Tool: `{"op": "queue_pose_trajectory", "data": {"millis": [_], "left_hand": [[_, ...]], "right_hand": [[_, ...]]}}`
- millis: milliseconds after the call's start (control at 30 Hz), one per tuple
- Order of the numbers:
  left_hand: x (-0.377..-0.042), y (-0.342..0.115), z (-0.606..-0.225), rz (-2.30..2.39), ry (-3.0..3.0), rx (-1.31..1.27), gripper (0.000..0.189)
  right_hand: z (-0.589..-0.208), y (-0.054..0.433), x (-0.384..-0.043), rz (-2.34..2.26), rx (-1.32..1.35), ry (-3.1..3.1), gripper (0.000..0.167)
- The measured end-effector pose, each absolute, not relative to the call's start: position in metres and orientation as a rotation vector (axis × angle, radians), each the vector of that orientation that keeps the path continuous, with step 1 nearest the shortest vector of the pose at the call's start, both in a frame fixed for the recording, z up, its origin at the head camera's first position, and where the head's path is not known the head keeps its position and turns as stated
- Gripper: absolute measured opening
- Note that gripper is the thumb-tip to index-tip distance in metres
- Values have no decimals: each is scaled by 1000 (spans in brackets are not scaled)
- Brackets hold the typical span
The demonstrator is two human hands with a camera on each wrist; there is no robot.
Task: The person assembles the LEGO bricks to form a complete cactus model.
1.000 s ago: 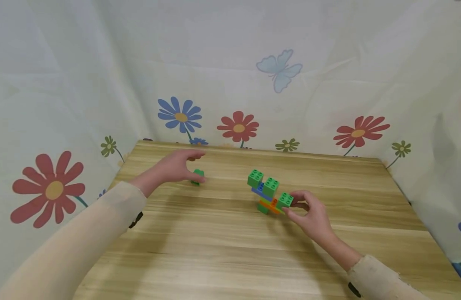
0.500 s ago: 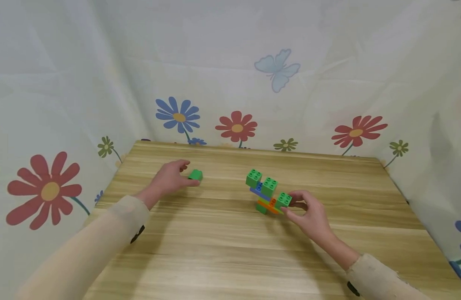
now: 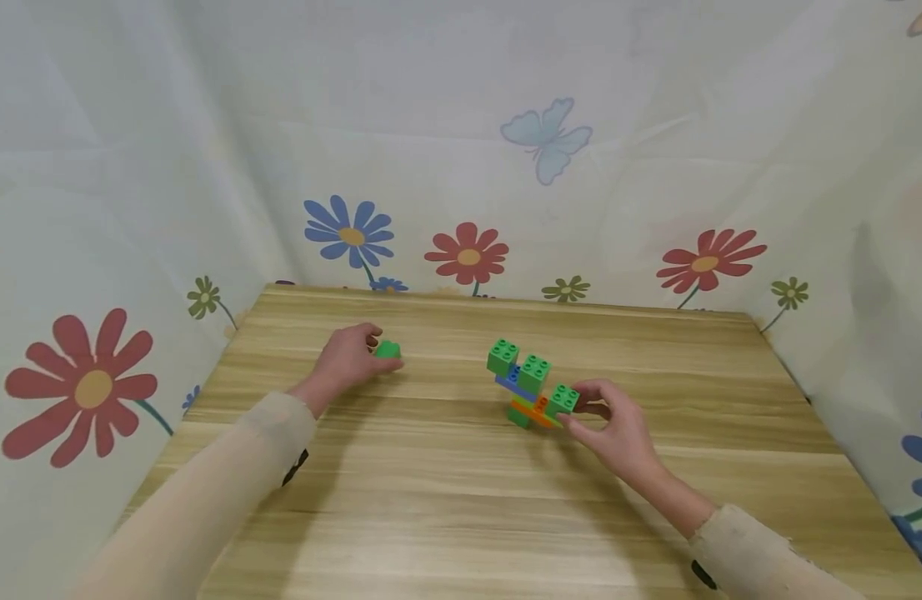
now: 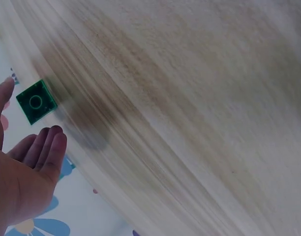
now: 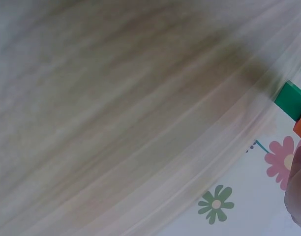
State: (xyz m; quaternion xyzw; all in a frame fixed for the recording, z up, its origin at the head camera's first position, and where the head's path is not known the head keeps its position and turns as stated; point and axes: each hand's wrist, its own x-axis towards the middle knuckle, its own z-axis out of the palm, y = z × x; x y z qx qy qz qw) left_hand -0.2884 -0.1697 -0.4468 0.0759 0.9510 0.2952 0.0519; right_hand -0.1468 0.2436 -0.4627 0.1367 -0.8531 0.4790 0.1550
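Observation:
A loose green toy brick (image 3: pixel 388 350) lies on the wooden table, left of the middle. My left hand (image 3: pixel 347 360) is around it, thumb in front and fingers behind. The left wrist view shows the brick's hollow underside (image 4: pixel 36 102) between thumb and curved fingers, with gaps on both sides. My right hand (image 3: pixel 618 429) pinches the right end of a toy brick build (image 3: pixel 532 379), at a green brick there. Green bricks top this build, over blue and orange plates, with another green brick at its base. The right wrist view catches only part of the build (image 5: pixel 291 101) and a fingertip.
The wooden table (image 3: pixel 431 500) reaches back to a pale curtain (image 3: pixel 401 125) printed with flowers and a butterfly. The same curtain hangs along the table's left and right sides.
My left hand has come down and closer around the loose green brick, its fingers moving nearer. The right hand keeps holding the brick build in place. The head view has shifted slightly.

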Motion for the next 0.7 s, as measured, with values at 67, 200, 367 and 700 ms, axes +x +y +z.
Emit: {"op": "queue_pose_trajectory", "data": {"millis": [67, 200, 367, 700], "left_hand": [[-290, -169, -449, 896, 2910, 234, 72], [-291, -169, -450, 914, 2923, 238, 60], [-295, -170, -450, 922, 2909, 316, 49], [-305, -181, -450, 802, 2777, 686, 29]], "right_hand": [[-462, 243, -146, 1377, 396, -2439, 40], [-462, 243, -146, 1380, 399, -2429, 40], [-462, 243, -147, 1371, 397, -2428, 40], [-463, 243, -148, 1362, 406, -2427, 40]]}}
